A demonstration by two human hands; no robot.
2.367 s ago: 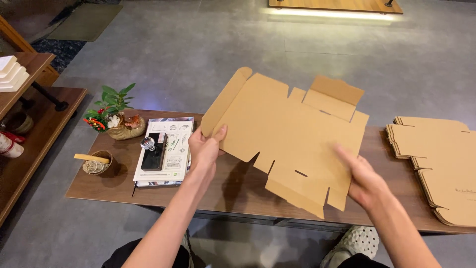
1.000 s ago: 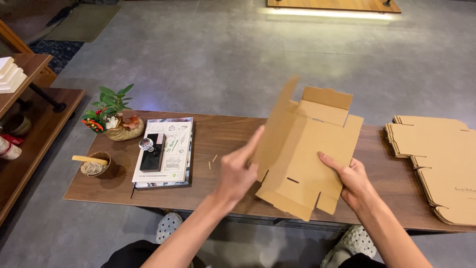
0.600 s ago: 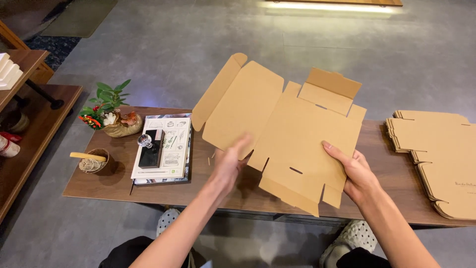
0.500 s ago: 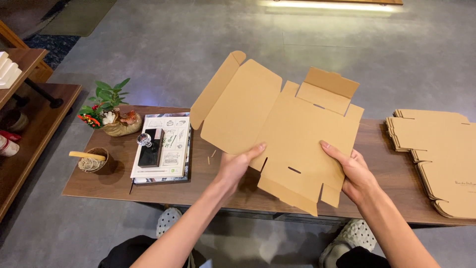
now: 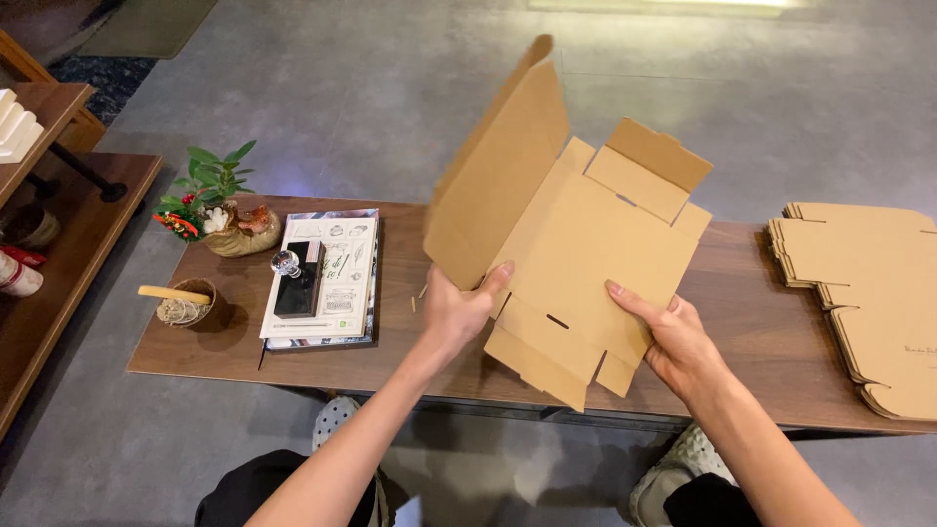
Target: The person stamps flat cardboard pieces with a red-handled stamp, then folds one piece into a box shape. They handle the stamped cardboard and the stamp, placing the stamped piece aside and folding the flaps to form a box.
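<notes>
Fingers (image 5: 496, 280) of the left hand (image 5: 457, 310) pinched on the lower edge of the raised side panel, right hand (image 5: 673, 342) clamped thumb-over on the near right edge of the flat cardboard box blank (image 5: 586, 249), held just above the wooden table (image 5: 752, 322). Light, stiff along panels, floppy at creases, probably best gripped beside a fold line. Farther right, stack of flat blanks (image 5: 864, 293); farther left, book (image 5: 327, 278) and potted plant (image 5: 220, 205).
</notes>
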